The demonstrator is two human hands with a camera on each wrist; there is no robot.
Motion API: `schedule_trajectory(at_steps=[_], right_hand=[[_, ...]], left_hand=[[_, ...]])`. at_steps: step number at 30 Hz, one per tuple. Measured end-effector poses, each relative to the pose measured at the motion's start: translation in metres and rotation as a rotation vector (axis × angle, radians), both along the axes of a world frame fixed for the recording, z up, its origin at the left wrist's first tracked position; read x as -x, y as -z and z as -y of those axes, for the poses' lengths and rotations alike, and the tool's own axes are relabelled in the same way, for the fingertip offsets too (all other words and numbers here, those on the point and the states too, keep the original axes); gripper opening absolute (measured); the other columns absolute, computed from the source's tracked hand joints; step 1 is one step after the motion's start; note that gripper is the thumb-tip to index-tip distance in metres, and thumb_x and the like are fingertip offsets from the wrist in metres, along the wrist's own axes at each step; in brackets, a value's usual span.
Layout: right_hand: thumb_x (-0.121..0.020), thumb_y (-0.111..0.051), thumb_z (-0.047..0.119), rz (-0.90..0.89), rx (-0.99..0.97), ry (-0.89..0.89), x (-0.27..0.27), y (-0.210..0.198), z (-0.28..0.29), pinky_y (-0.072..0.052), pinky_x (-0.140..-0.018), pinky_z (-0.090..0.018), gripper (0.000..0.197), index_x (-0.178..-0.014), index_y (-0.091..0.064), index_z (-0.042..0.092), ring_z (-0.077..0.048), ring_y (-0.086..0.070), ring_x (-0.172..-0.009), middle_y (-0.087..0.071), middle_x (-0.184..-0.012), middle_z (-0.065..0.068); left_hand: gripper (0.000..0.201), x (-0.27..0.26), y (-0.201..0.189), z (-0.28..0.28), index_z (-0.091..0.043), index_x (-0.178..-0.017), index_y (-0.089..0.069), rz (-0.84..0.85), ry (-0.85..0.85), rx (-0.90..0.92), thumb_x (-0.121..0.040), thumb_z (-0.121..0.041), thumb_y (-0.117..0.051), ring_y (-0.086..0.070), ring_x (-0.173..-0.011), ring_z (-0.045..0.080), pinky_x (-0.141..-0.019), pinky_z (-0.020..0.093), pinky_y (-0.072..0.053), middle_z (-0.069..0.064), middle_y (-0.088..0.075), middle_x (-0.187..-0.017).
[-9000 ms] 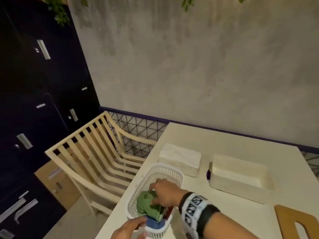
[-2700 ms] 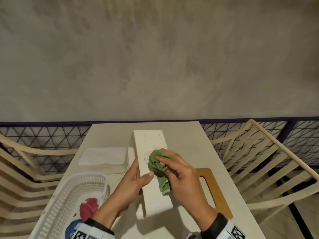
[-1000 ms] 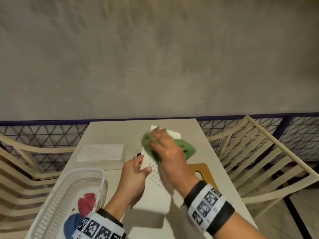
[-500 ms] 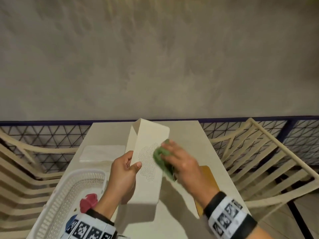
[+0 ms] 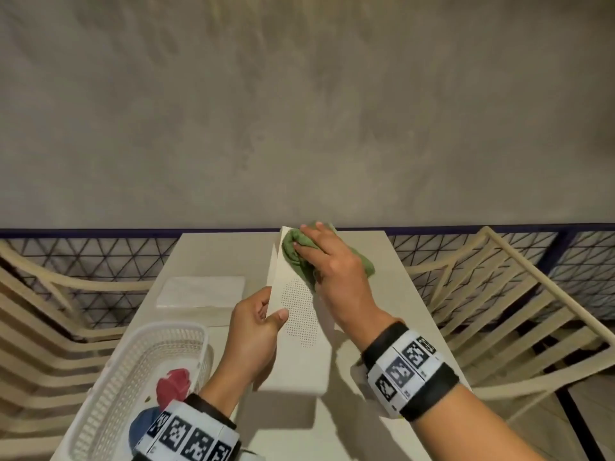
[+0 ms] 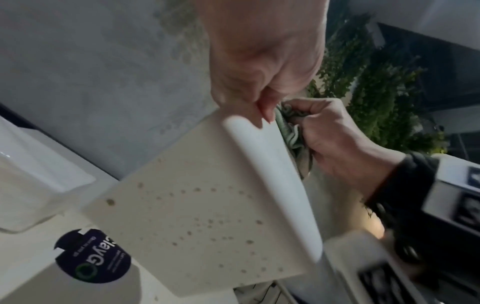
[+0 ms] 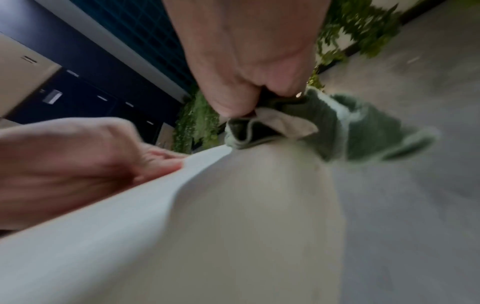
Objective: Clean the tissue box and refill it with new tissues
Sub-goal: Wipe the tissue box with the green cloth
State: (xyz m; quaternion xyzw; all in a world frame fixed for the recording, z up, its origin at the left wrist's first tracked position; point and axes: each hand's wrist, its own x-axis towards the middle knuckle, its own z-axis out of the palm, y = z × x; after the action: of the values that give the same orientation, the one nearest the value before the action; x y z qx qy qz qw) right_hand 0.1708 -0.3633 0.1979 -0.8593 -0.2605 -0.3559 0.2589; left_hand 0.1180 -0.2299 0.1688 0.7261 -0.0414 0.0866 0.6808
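Note:
The white tissue box (image 5: 299, 347) stands tilted on one end on the table, its perforated underside facing me. My left hand (image 5: 263, 314) grips its left edge, thumb on the perforated face. My right hand (image 5: 309, 244) holds a bunched green cloth (image 5: 293, 252) and presses it on the box's far upper end. In the left wrist view the box (image 6: 207, 216) shows brown specks, and the cloth (image 6: 288, 131) sits behind its rim. The right wrist view shows my fingers pinching the cloth (image 7: 337, 127) over the box (image 7: 182, 226). A wrapped pack of tissues (image 5: 199, 291) lies to the left.
A white lattice basket (image 5: 133, 361) at the near left holds a red cloth (image 5: 173, 387) and a blue one (image 5: 143, 424). Slatted cream chairs stand at the left (image 5: 50, 294) and right (image 5: 499, 294) of the table (image 5: 226, 247). A grey wall rises behind.
My right hand slid the green cloth from the middle of the box's perforated face up to its far end. The left hand kept its grip on the left edge.

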Motion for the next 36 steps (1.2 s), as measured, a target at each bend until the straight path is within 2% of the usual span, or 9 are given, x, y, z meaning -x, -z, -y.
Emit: schedule_trajectory(at_steps=[4, 9, 16, 19, 23, 26, 29, 31, 36], right_hand=[[-0.096, -0.041, 0.030, -0.037, 0.136, -0.222, 0.035, 0.031, 0.006, -0.035, -0.110, -0.034, 0.038, -0.108, -0.068, 0.006, -0.026, -0.044, -0.129, -0.059, -0.129, -0.011], [-0.069, -0.074, -0.007, -0.018, -0.058, 0.072, -0.002, 0.014, 0.028, -0.047, -0.096, -0.049, 0.033, -0.100, -0.071, 0.003, -0.037, -0.055, -0.117, -0.064, -0.119, -0.018], [-0.085, -0.061, 0.021, 0.011, 0.130, -0.153, 0.043, 0.047, 0.018, -0.041, -0.106, -0.040, 0.028, -0.108, -0.067, 0.008, -0.025, -0.046, -0.128, -0.060, -0.128, -0.009], [-0.084, -0.059, 0.012, -0.093, -0.223, -0.013, 0.035, 0.043, 0.037, -0.046, -0.100, -0.034, 0.025, -0.107, -0.068, 0.013, -0.026, -0.048, -0.126, -0.059, -0.128, -0.008], [-0.086, -0.046, -0.019, -0.340, -0.914, -0.113, 0.034, 0.023, 0.036, -0.044, -0.085, -0.003, 0.054, -0.102, -0.065, 0.029, 0.011, -0.049, -0.114, -0.051, -0.132, 0.005], [-0.085, -0.048, -0.019, -0.425, -0.944, -0.151, 0.040, 0.030, 0.031, -0.043, -0.085, -0.003, 0.055, -0.100, -0.066, 0.031, 0.012, -0.050, -0.112, -0.054, -0.126, 0.008], [-0.083, -0.050, -0.019, -0.472, -0.830, -0.134, 0.044, 0.048, 0.024, -0.043, -0.088, -0.005, 0.056, -0.101, -0.068, 0.031, 0.003, -0.051, -0.116, -0.056, -0.125, 0.011], [-0.083, -0.050, -0.018, -0.473, -0.750, -0.106, 0.046, 0.051, 0.023, -0.042, -0.088, -0.004, 0.054, -0.103, -0.069, 0.028, 0.004, -0.050, -0.116, -0.054, -0.124, 0.014], [-0.081, -0.054, -0.014, -0.391, -0.463, -0.013, 0.038, 0.046, 0.030, -0.041, -0.089, -0.005, 0.045, -0.104, -0.070, 0.021, 0.004, -0.048, -0.105, -0.047, -0.115, 0.011]], left_hand=[[0.037, -0.007, 0.001, -0.009, -0.012, -0.085, -0.067, 0.004, -0.033, 0.071, -0.078, 0.021, -0.051, -0.065, -0.084, 0.012, -0.073, 0.018, -0.051, 0.002, -0.073, -0.086], [0.040, 0.007, 0.006, -0.001, -0.016, -0.090, -0.067, -0.044, 0.036, 0.056, -0.082, 0.018, -0.049, -0.069, -0.082, 0.001, -0.069, 0.012, -0.051, -0.010, -0.075, -0.082], [0.043, 0.000, 0.013, 0.000, -0.014, -0.087, -0.070, -0.003, 0.027, 0.128, -0.077, 0.023, -0.050, -0.066, -0.094, 0.019, -0.085, 0.030, -0.050, 0.006, -0.075, -0.092], [0.044, 0.005, 0.015, 0.001, -0.019, -0.096, -0.068, -0.031, 0.091, 0.119, -0.082, 0.018, -0.050, -0.068, -0.092, 0.011, -0.075, 0.015, -0.051, -0.005, -0.076, -0.094], [0.063, 0.005, 0.006, -0.004, -0.036, -0.126, -0.043, -0.075, 0.321, 0.049, -0.078, 0.005, -0.053, -0.061, -0.106, 0.004, -0.088, 0.022, -0.051, -0.010, -0.067, -0.115], [0.062, -0.002, -0.006, -0.005, -0.037, -0.121, -0.046, -0.157, 0.368, -0.011, -0.076, 0.005, -0.054, -0.065, -0.094, 0.007, -0.075, 0.024, -0.053, -0.009, -0.068, -0.105], [0.017, -0.013, -0.018, 0.000, -0.025, -0.106, -0.061, -0.214, 0.216, 0.058, -0.092, -0.029, -0.052, -0.062, -0.103, 0.012, -0.096, 0.031, -0.044, -0.007, -0.070, -0.105], [0.021, -0.019, -0.020, 0.000, -0.022, -0.086, -0.062, -0.282, 0.137, 0.091, -0.095, -0.032, -0.046, -0.058, -0.094, 0.008, -0.095, 0.028, -0.036, -0.010, -0.065, -0.091], [0.037, -0.024, -0.010, -0.008, -0.017, -0.058, -0.037, -0.385, 0.140, -0.022, -0.090, -0.013, -0.056, -0.036, -0.054, 0.011, -0.059, 0.027, -0.029, -0.007, -0.037, -0.050]])
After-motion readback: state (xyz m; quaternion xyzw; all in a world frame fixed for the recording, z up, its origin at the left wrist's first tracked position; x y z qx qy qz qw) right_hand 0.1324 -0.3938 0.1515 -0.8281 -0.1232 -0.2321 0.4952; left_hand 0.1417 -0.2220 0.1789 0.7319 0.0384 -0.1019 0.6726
